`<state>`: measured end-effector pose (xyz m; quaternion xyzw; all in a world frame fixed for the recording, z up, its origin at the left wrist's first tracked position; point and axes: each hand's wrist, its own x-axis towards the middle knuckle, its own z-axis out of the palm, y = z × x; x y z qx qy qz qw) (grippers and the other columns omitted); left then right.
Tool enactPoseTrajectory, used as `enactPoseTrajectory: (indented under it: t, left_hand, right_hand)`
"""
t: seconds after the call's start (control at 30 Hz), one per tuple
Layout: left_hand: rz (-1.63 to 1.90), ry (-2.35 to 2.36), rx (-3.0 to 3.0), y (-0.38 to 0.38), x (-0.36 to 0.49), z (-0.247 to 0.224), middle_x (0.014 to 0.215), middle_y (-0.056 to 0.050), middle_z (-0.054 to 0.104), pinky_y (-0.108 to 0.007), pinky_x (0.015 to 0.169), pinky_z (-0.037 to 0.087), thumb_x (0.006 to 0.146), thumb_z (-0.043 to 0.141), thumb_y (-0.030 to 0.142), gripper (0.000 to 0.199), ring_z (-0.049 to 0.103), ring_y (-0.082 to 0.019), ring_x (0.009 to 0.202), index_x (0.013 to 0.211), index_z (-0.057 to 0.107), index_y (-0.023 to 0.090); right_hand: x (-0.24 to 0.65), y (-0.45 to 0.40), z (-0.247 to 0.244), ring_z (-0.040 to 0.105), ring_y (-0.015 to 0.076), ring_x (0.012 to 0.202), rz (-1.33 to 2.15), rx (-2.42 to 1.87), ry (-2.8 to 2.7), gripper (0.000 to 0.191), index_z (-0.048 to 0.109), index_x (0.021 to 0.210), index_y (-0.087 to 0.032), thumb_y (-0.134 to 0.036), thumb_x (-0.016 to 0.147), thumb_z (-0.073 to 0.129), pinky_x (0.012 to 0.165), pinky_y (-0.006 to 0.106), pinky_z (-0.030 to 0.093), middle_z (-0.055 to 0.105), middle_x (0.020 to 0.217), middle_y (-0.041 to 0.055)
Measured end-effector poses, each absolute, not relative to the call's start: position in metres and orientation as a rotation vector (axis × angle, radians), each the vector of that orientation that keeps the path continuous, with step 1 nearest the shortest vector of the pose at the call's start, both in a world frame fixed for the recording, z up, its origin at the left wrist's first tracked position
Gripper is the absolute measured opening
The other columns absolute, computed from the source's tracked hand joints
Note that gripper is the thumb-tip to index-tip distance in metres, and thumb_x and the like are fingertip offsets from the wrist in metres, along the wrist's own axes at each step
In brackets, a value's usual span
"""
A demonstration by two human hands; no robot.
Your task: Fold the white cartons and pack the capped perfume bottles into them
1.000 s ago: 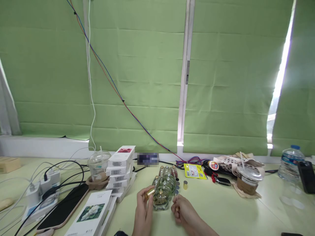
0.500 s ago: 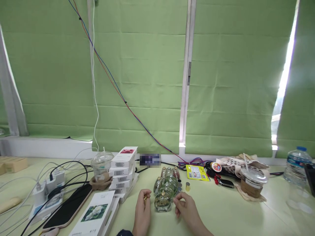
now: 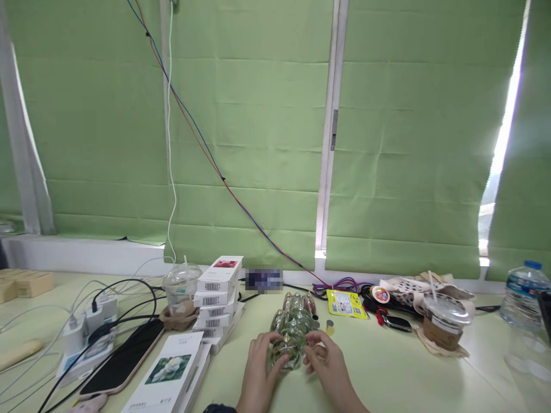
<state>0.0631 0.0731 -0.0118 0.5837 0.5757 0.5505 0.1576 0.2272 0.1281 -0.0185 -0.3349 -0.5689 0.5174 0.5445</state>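
Observation:
Several small glass bottles (image 3: 295, 328) with gold-coloured tops stand close together on the pale table (image 3: 387, 373). My left hand (image 3: 263, 367) is at the left of the nearest bottle (image 3: 289, 351), its thumb and fingers curled around that bottle's upper part. At the right side of the same bottle is my right hand (image 3: 325, 361), its fingers bent and pinched together; whether anything small is between them is hidden. A small gold cylinder (image 3: 329, 327) and dark round pieces (image 3: 315, 324) lie right of the bottles.
Stacked white boxes (image 3: 218, 281), flat boxes (image 3: 166, 373), a phone (image 3: 124, 358) and cables with a power strip (image 3: 86, 350) are left. A yellow packet (image 3: 346, 304), keys (image 3: 396, 323), an iced drink (image 3: 445, 324) and a water bottle (image 3: 523, 295) are right.
My left hand has moved right and forward onto the nearest bottle, its thumb now over it. My right hand stays beside the bottles. The view has shifted slightly.

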Motion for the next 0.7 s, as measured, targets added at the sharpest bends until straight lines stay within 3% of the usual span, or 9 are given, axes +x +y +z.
enactPoseTrajectory:
  t: [0.1, 0.27, 0.43, 0.7]
  left_hand:
    - [1.546, 1.619, 1.671, 0.073, 0.063, -0.013, 0.096, -0.006, 0.068, -0.044, 0.089, 0.046, 0.079, 0.063, 0.026, 0.019, 0.060, -0.030, 0.098, 0.098, 0.062, 0.023]
    - [1.474, 1.459, 1.766, 0.065, 0.069, -0.012, 0.098, -0.005, 0.068, -0.037, 0.087, 0.049, 0.081, 0.063, 0.024, 0.019, 0.062, -0.027, 0.098, 0.100, 0.061, 0.023]
    - [1.347, 1.329, 1.921, 0.061, 0.073, -0.014, 0.101, -0.008, 0.068, -0.035, 0.080, 0.050, 0.084, 0.062, 0.025, 0.020, 0.063, -0.026, 0.092, 0.103, 0.060, 0.020]
    - [1.362, 1.221, 2.010, 0.063, 0.074, -0.016, 0.101, -0.010, 0.067, -0.038, 0.085, 0.051, 0.087, 0.059, 0.031, 0.020, 0.063, -0.026, 0.095, 0.104, 0.057, 0.020]
  right_hand:
    - [0.228, 0.125, -0.015, 0.059, 0.0169, 0.062, 1.159, -0.815, -1.416, 0.043, 0.063, 0.081, -0.018, -0.056, 0.065, 0.075, 0.047, 0.025, 0.048, 0.061, 0.075, 0.0029]
    - [0.231, 0.117, -0.004, 0.063, 0.0216, 0.081, 1.025, -0.693, -1.523, 0.030, 0.068, 0.081, -0.018, -0.048, 0.078, 0.068, 0.063, 0.027, 0.052, 0.065, 0.084, 0.0071]
    - [0.234, 0.108, 0.004, 0.063, 0.0209, 0.079, 0.901, -0.592, -1.664, 0.024, 0.071, 0.081, -0.020, -0.043, 0.083, 0.064, 0.063, 0.026, 0.052, 0.065, 0.085, 0.0082]
    - [0.233, 0.108, 0.002, 0.063, 0.0217, 0.078, 0.892, -0.621, -1.700, 0.025, 0.073, 0.082, -0.020, -0.043, 0.084, 0.063, 0.063, 0.028, 0.051, 0.065, 0.085, 0.0097]
